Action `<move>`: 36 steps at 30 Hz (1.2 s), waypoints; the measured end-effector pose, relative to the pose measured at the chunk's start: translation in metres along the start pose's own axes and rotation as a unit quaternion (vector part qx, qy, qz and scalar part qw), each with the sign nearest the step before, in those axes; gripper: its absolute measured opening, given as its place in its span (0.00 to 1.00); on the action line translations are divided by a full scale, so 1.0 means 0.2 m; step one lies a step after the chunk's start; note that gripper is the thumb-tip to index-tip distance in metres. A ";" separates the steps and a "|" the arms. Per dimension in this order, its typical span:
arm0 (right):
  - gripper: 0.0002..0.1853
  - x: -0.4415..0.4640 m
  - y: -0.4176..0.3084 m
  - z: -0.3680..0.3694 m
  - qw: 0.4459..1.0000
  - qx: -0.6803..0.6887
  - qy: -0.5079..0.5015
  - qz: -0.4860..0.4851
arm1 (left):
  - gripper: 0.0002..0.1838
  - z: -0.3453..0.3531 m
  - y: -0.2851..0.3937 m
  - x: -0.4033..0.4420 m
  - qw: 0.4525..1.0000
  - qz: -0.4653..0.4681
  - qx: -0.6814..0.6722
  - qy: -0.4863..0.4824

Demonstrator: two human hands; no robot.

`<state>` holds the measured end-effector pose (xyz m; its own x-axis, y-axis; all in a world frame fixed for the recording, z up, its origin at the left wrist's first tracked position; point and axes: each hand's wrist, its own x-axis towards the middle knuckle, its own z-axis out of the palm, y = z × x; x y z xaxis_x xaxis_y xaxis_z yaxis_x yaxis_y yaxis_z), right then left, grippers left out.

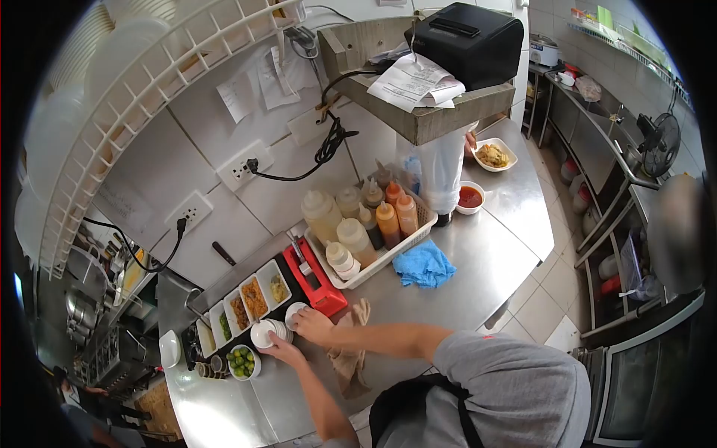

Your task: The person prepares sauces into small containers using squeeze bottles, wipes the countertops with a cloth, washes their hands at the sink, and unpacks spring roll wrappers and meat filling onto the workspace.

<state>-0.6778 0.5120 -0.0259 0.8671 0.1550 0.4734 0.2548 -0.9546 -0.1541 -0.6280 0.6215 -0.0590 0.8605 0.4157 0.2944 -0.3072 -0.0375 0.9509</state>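
On the steel counter, my left hand (282, 349) has its fingers around the edge of a stack of small white dishes (267, 333). My right hand (314, 327) is just to the right, its fingers on another small white dish (293, 312). Behind the hands lies a red device (323, 293) with a metal lever. White trays of toppings (255, 296) stand in a row behind and left of the stack. A white bowl of green limes (242, 361) sits left of my left hand. A brown cloth (349, 358) lies under my right forearm.
A basket (407, 243) of squeeze bottles stands behind, with a blue cloth (424, 264) beside it. Farther right are a bowl of red sauce (470, 198) and a food bowl (494, 155) near another person's hand. A shelf (448, 119) with a black printer (467, 41) overhangs the counter.
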 end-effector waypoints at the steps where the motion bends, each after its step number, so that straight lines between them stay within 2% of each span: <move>1: 0.11 0.00 0.01 -0.01 1.000 0.009 -0.007 -0.002 | 0.27 0.00 0.02 -0.01 0.997 0.032 0.057 0.033; 3: 0.11 0.01 0.02 -0.03 0.999 0.026 -0.021 -0.005 | 0.26 -0.02 0.07 -0.02 0.976 0.096 0.171 0.097; 6: 0.12 0.02 0.01 -0.05 0.999 0.028 -0.019 0.000 | 0.21 -0.08 0.05 0.08 0.987 0.078 0.141 0.026; 9: 0.10 0.02 0.00 -0.11 0.999 0.054 0.007 -0.007 | 0.16 -0.12 0.10 0.13 0.992 0.027 0.126 -0.002; 11: 0.10 0.01 -0.01 -0.12 0.998 0.055 0.031 -0.019 | 0.15 -0.13 0.11 0.13 0.978 0.097 0.183 0.009; 13: 0.10 0.00 -0.03 -0.16 0.994 0.079 0.065 -0.026 | 0.15 -0.15 0.28 0.08 0.957 0.177 0.229 0.007; 14: 0.10 -0.05 -0.05 -0.20 0.991 0.102 0.085 -0.027 | 0.14 -0.16 0.30 0.05 0.973 0.170 0.153 -0.038; 16: 0.10 -0.18 -0.04 -0.30 0.984 0.143 0.104 -0.033 | 0.13 -0.21 0.34 -0.07 0.961 0.189 0.129 -0.158; 18: 0.10 -0.37 0.00 -0.44 0.979 0.177 0.097 -0.039 | 0.11 -0.24 0.50 -0.30 0.928 0.203 0.178 -0.258; 20: 0.09 -0.64 0.08 -0.60 0.980 0.180 0.080 -0.018 | 0.10 -0.26 0.47 -0.50 0.920 0.194 0.175 -0.291; 23: 0.06 -1.07 0.33 -0.70 0.989 0.143 0.032 0.033 | 0.11 -0.23 0.48 -0.75 0.916 0.158 0.208 -0.306; 24: 0.05 -1.19 0.40 -0.73 0.990 0.125 0.034 0.057 | 0.12 -0.20 0.46 -0.82 0.945 0.084 0.159 -0.275; 26: 0.06 -1.32 0.50 -0.79 0.990 0.098 0.042 0.087 | 0.15 -0.22 0.40 -0.80 0.923 0.176 0.241 -0.244; 28: 0.09 -1.40 0.57 -0.84 0.990 0.079 0.056 0.105 | 0.17 -0.14 0.51 -0.66 0.915 0.251 0.288 -0.129; 30: 0.10 -1.47 0.66 -0.84 0.989 0.070 0.063 0.111 | 0.19 -0.07 0.53 -0.46 0.858 0.295 0.405 -0.115; 32: 0.11 -1.53 0.72 -0.87 0.986 0.050 0.074 0.139 | 0.19 -0.06 0.34 -0.28 0.807 0.317 0.480 -0.135; 35: 0.10 -1.61 0.81 -0.93 0.978 0.009 0.091 0.189 | 0.18 -0.10 0.22 -0.15 0.786 0.255 0.522 -0.212; 36: 0.10 -1.64 0.84 -0.94 0.976 0.002 0.096 0.197 | 0.18 -0.08 0.24 -0.14 0.800 0.253 0.511 -0.185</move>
<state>-0.9995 0.2528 -0.0446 0.8018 -0.2749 0.5306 -0.0799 -0.9293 -0.3607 -0.6732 0.6219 -0.0226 0.8502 -0.1787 0.4951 -0.3243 -0.9188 0.2252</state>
